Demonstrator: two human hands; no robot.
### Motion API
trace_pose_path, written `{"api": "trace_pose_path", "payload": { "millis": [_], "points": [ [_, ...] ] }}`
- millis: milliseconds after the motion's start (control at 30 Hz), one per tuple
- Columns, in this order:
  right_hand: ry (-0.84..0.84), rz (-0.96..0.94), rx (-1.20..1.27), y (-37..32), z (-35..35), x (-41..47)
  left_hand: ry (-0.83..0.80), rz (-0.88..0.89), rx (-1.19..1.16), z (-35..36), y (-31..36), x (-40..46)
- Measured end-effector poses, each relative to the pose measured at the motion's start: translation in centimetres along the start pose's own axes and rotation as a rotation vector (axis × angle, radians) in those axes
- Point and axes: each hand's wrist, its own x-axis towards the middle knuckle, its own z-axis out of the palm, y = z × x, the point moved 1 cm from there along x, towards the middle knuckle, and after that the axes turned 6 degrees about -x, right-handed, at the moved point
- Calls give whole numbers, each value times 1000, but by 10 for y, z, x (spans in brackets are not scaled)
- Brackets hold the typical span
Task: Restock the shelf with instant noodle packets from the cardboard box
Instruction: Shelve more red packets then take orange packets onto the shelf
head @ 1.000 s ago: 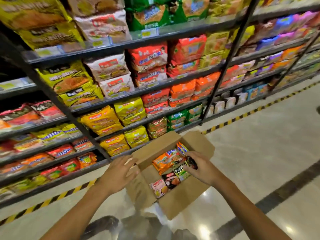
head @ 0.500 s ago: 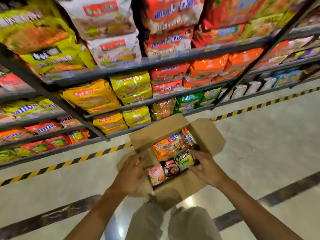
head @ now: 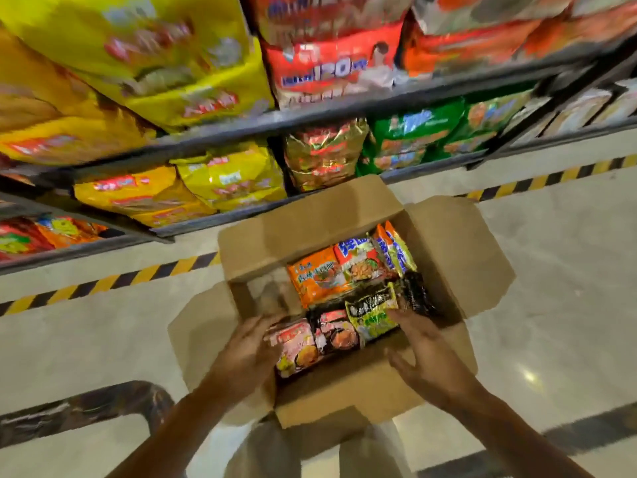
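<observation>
An open cardboard box (head: pixel 458 250) sits on the floor below the shelf, flaps spread. Inside lie several noodle packets: an orange one (head: pixel 319 279), a red-and-blue one (head: pixel 362 260), a pink one (head: pixel 296 348), a dark one (head: pixel 336 334) and a green-and-black one (head: pixel 374 310). My left hand (head: pixel 248 353) reaches into the box at the pink packet's left edge, fingers touching it. My right hand (head: pixel 424 353) is at the box's near right side, fingers spread and touching the green-and-black packet.
The dark metal shelf (head: pixel 344 112) stands just behind the box, packed with yellow, red, gold and green noodle bags. A yellow-and-black hazard stripe (head: pixel 113 281) runs along the shiny floor at the shelf's foot. My knees show below the box.
The view has dropped much closer to the box and lower shelves. Both hands have moved from the box's flaps onto the packets inside.
</observation>
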Motion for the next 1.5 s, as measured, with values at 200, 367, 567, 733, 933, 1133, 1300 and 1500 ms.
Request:
{"api": "trace_pose_path", "payload": {
  "millis": [200,367,567,733,933,1133,1300,1500],
  "points": [
    [-73,-36,45,87,83,79,11,-239,-301,91,-64,92],
    [-123,-72,32,128,126,134,38,-343,-413,143,-100,172],
    [-191,-86,-7,162,166,181,241,-590,-555,174,-135,244],
    [-200,-97,44,166,181,191,292,-701,-743,194,-137,267],
    [-200,-48,84,155,178,186,402,-667,-690,189,-132,253],
    [-212,-47,95,129,172,188,382,-778,-813,168,-136,225],
    [-238,55,213,109,176,212,123,-864,-996,158,-155,199],
    [-108,206,344,97,203,272,195,-797,-1057,170,-173,201]
  ]
}}
